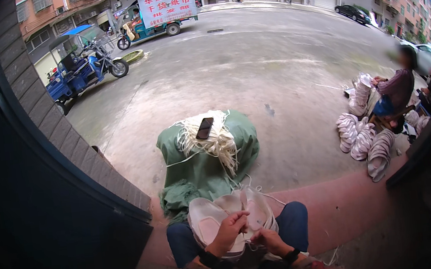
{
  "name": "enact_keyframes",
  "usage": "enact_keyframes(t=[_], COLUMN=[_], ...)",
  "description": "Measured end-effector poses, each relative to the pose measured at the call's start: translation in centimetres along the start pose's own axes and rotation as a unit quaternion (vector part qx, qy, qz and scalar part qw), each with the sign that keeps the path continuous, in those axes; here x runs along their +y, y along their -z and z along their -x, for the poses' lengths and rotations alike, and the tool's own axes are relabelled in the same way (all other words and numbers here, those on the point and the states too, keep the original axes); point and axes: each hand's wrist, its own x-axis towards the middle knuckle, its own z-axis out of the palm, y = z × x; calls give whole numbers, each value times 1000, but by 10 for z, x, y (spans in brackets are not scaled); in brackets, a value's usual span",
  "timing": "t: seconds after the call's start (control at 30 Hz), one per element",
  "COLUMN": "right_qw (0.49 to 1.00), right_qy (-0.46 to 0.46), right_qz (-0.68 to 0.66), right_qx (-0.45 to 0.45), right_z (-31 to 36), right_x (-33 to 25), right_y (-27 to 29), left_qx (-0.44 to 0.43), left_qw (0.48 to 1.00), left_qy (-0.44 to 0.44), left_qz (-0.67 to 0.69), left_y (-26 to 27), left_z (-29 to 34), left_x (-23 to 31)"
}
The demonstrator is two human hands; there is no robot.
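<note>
On my lap lie several pale, curved pieces (pixel 201 213) with pinkish inner faces, perhaps shoe parts; their exact kind is hard to tell. Over them, my left hand (pixel 230 232) is closed, its thumb and fingers pinched together. Just to its right and a little nearer me, my right hand (pixel 271 241) has curled fingers close to the pieces' edge. What either hand grips is too small to make out. A thin white cord (pixel 271 198) runs out from the pieces at the far right side. Both wrists wear dark bands.
Ahead of my knees stands a green sack-covered bundle (pixel 175 152), topped with pale strips (pixel 225 143) and a phone (pixel 204 128). At right, a seated person (pixel 399 87) works beside stacked pale pieces (pixel 379 150). A dark door (pixel 69 204) flanks my left; three-wheelers (pixel 80 70) stand on the street.
</note>
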Motion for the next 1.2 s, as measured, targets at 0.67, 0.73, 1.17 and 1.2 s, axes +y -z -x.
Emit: enact_keyframes(t=[0.67,0.73,1.17,1.2], right_qw=[994,997,852,851], right_qy=[-47,-42,486,501], right_qz=[-83,-58,-165,-146], right_qx=[-54,-26,99,55], right_z=[-15,-11,105,106], right_x=[0,-9,-165,-167], right_y=[12,3,-6,-9], left_qx=[67,74,182,176], left_qw=[970,959,856,873], left_qy=[-62,-81,-203,-185], left_qz=[-225,-262,-439,-417], left_y=[12,19,50,52], left_z=[46,35,18,17], left_x=[53,50,25,26])
